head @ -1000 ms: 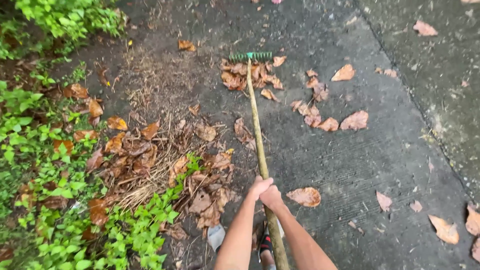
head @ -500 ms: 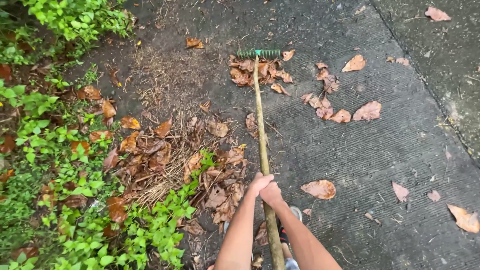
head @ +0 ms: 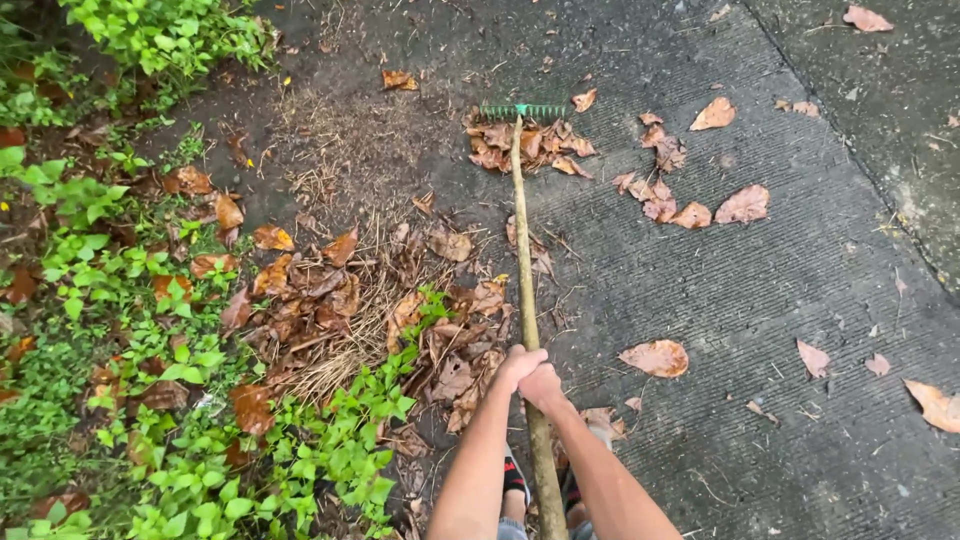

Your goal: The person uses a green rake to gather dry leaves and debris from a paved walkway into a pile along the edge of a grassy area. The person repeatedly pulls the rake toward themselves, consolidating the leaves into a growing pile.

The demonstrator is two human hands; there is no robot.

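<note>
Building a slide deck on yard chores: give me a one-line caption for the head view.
Both hands grip a long wooden-handled rake, its green head resting on brown dry leaves on wet grey pavement.

Rough wooden rake handle (head: 523,250), grooved concrete (head: 760,300)

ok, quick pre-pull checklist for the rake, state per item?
1. Both hands on handle: left hand and right hand wrapped around it, ok.
2. Rake head on the far side of the leaves: ok.
3. Handle unbroken along its visible length: ok.
4. Tines touching concrete: cannot tell.
5. Feet out of the pull path: not ok, they sit right beside the handle.
</note>
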